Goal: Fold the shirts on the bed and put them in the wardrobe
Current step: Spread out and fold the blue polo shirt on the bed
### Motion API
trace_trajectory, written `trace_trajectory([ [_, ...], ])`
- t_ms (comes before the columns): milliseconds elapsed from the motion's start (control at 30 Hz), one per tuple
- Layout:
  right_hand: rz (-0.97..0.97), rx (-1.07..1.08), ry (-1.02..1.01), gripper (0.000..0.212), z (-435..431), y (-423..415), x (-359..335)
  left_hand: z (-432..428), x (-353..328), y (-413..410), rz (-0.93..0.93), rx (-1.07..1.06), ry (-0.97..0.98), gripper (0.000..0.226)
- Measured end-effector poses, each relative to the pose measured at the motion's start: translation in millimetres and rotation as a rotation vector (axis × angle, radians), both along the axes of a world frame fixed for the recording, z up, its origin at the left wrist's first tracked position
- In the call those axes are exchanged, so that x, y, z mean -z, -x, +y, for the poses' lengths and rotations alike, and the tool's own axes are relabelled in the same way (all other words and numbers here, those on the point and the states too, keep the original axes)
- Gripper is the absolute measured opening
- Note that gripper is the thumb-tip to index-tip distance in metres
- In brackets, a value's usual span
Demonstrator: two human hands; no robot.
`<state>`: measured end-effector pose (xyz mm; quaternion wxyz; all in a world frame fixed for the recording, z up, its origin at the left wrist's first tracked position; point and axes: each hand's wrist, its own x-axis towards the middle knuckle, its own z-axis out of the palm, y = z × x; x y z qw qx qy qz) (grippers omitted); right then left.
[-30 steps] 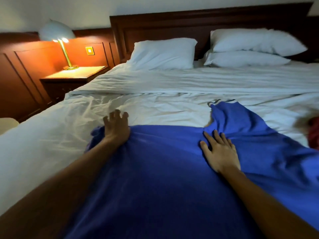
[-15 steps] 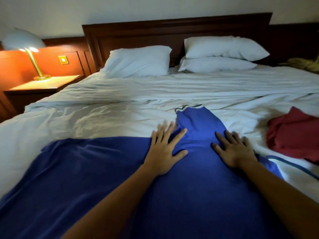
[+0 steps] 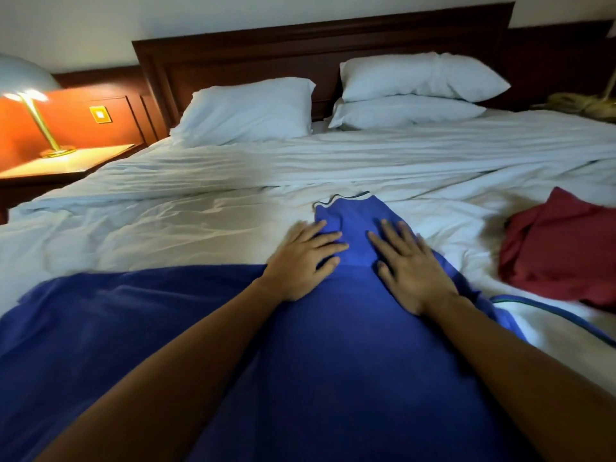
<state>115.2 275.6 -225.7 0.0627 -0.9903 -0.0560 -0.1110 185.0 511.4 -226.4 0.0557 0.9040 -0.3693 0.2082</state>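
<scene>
Blue shirt (image 3: 333, 378) lies spread flat on the near part of the bed (image 3: 166, 228), on the white sheet. Its wide body runs across the bottom of the head view from left to right. One narrow part, a sleeve (image 3: 353, 215) with a pale striped cuff, points away toward the headboard (image 3: 300, 51).

The left hand (image 3: 300, 261) rests palm down at the sleeve's left edge, fingers straight and spread, partly on the sheet. Its fingertips are blurred. The right hand (image 3: 410, 271) lies flat on the sleeve's right side, fingers straight and slightly apart. Neither hand grasps the cloth.

The near and left edges of the shirt are cut off by the frame, and both forearms cover part of its middle. A thin trimmed edge (image 3: 550, 311) shows to the right; which part of the shirt it belongs to cannot be told.

A red shirt (image 3: 560, 251) lies crumpled on the sheet to the right, apart from the blue one. Three white pillows (image 3: 246, 111) lean at the headboard. A lit lamp (image 3: 33, 105) stands on the nightstand (image 3: 66, 161) at the left.
</scene>
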Motion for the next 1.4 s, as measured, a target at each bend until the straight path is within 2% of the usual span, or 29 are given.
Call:
trace_trajectory([
  [67, 0.082, -0.041, -0.033, 0.064, 0, -10, 1, -4, 0, -15, 0.106, -0.103, -0.079, 0.058],
  [167, 0.096, 0.072, -0.032, 0.063, 0, -20, 7, -11, 2, -35, 0.189, -0.271, -0.100, 0.054],
  [233, 0.097, 0.127, -0.002, 0.067, 2, -24, 12, -17, 4, -41, 0.182, -0.329, -0.094, 0.054],
  [300, 0.117, 0.166, 0.013, 0.069, 3, -27, 14, -19, 9, -35, 0.095, -0.372, -0.018, 0.056],
  [400, 0.200, 0.213, -0.002, 0.072, 8, -22, 8, -7, 4, -4, -0.050, -0.309, 0.197, 0.058],
  [500, 0.308, 0.235, -0.046, 0.078, 18, -1, -3, 14, -2, 41, -0.027, -0.163, 0.233, 0.061],
  [633, 0.429, 0.130, -0.128, 0.084, 32, 66, -16, 68, -3, 115, 0.191, -0.140, 0.137, 0.070],
  [700, 0.487, 0.104, -0.155, 0.090, 38, 103, -19, 102, 0, 150, 0.313, -0.153, 0.028, 0.076],
  [800, 0.552, 0.077, -0.145, 0.086, 42, 145, -32, 149, -1, 187, 0.372, -0.233, -0.109, 0.085],
  [900, 0.457, 0.071, 0.022, 0.088, 31, 184, -37, 184, -8, 205, 0.400, -0.401, -0.136, 0.091],
  [1000, 0.306, 0.153, 0.077, 0.116, 5, 223, -27, 204, -11, 216, 0.457, -0.641, -0.097, 0.080],
  [1033, 0.262, 0.188, 0.042, 0.113, -3, 233, -23, 204, -13, 220, 0.497, -0.714, -0.081, 0.076],
  [1133, 0.149, 0.242, -0.042, 0.081, -10, 245, -24, 176, -26, 229, 0.611, -0.844, -0.058, 0.077],
  [1233, -0.113, 0.351, -0.018, 0.054, -21, 242, -35, 132, -27, 251, 0.677, -0.664, 0.098, 0.078],
  [1300, -0.023, 0.431, 0.015, 0.045, -36, 241, -53, 115, -16, 274, 0.637, -0.490, 0.120, 0.073],
  [1367, 0.122, 0.303, 0.162, 0.045, -53, 250, -56, 116, -11, 293, 0.609, -0.401, 0.111, 0.074],
  [1400, 0.184, 0.219, 0.225, 0.052, -62, 255, -51, 121, -11, 299, 0.612, -0.377, 0.109, 0.075],
])
